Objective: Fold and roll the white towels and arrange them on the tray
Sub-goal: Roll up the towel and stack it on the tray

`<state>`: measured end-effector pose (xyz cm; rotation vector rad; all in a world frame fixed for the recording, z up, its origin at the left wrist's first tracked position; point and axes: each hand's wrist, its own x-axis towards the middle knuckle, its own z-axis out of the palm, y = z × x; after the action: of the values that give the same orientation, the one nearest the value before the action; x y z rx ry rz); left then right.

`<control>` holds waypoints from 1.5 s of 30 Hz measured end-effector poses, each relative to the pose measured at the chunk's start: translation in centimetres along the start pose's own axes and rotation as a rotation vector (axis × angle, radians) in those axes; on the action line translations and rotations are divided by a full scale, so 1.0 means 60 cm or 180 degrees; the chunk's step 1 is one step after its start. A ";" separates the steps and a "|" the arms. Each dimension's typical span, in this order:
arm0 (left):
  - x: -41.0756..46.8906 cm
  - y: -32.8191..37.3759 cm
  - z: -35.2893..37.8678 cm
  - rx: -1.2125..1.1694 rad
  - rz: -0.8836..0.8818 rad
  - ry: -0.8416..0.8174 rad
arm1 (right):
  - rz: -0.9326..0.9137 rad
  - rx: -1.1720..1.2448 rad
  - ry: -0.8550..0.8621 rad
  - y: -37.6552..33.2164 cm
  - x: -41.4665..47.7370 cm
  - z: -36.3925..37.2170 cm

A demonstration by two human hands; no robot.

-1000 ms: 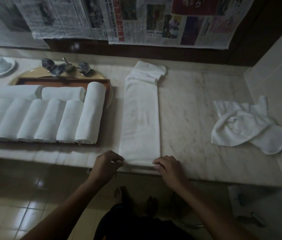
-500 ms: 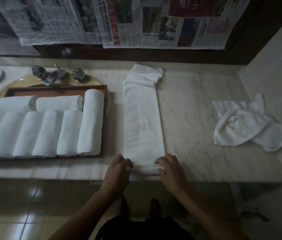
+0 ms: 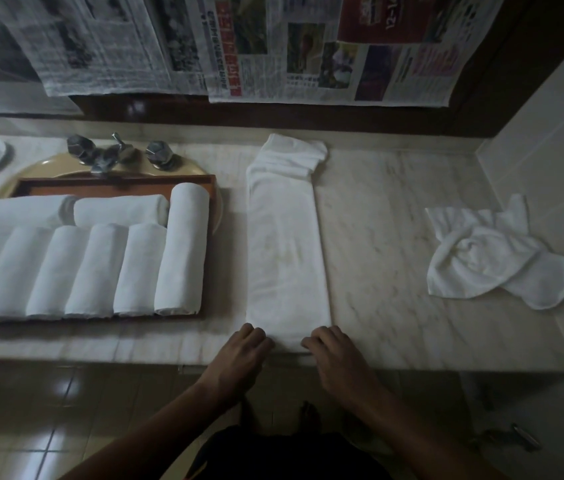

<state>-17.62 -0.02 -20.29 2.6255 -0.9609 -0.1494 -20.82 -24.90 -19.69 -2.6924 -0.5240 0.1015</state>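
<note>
Just ahead of the hands, the long folded white cloth towel (image 3: 285, 258) looks soft and limp; left hand (image 3: 244, 348) and right hand (image 3: 331, 346) curl their fingers round its near corners, a sensible hold.

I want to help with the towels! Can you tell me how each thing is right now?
long towel, folded into a flat strip on the counter.
left hand, fingers curled on the long towel's near end.
right hand, fingers curled on that same end.
rolled towels, rolled, side by side on the tray.
tray, holding the rolled towels.
crumpled towel, unfolded, bunched on the counter.
</note>
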 end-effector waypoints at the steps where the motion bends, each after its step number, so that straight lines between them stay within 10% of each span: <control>1: 0.002 -0.001 0.000 0.0037 0.0005 0.0038 | -0.0002 -0.0017 -0.0007 0.002 0.003 0.000; 24: 0.069 -0.038 -0.059 -0.2067 -0.2742 0.0074 | 0.1290 0.0956 -0.0205 0.046 0.096 -0.050; 34: 0.051 0.022 -0.006 -0.0162 -0.0919 0.0158 | 0.0395 0.0333 -0.0076 0.020 0.058 -0.012; 45: 0.048 -0.002 -0.006 -0.0045 -0.0722 0.0326 | 0.0089 -0.0195 -0.0145 0.037 0.061 -0.012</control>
<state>-15.27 -1.68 -19.92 2.6936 -0.6249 -0.0749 -16.57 -25.71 -19.91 -2.7633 -0.5110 0.1575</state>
